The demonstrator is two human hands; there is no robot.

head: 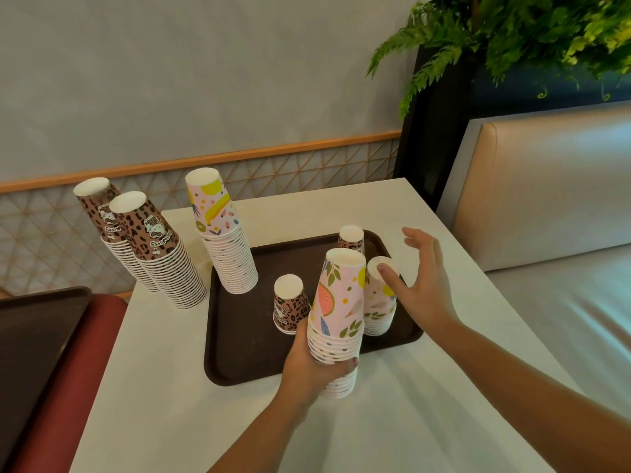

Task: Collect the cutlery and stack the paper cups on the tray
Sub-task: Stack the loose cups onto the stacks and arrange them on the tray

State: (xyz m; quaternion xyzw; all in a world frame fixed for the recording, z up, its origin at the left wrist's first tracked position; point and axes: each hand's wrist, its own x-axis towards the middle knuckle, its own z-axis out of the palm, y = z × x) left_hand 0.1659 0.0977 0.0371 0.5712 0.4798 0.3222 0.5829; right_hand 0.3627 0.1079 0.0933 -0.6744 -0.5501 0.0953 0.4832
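While the left hand (309,367) clasps a fruit-print cup stack (336,322) at lower centre, the right hand (421,285), fingers spread, touches a shorter fruit-print stack (377,302) on the brown tray (239,336). Farther back, three stacks share the tray, two leopard-print stacks (150,247) at upper left remain on the table (426,421), and no cutlery shows; stacking appears partly done.

head-worn view, downward, near table (444,213)
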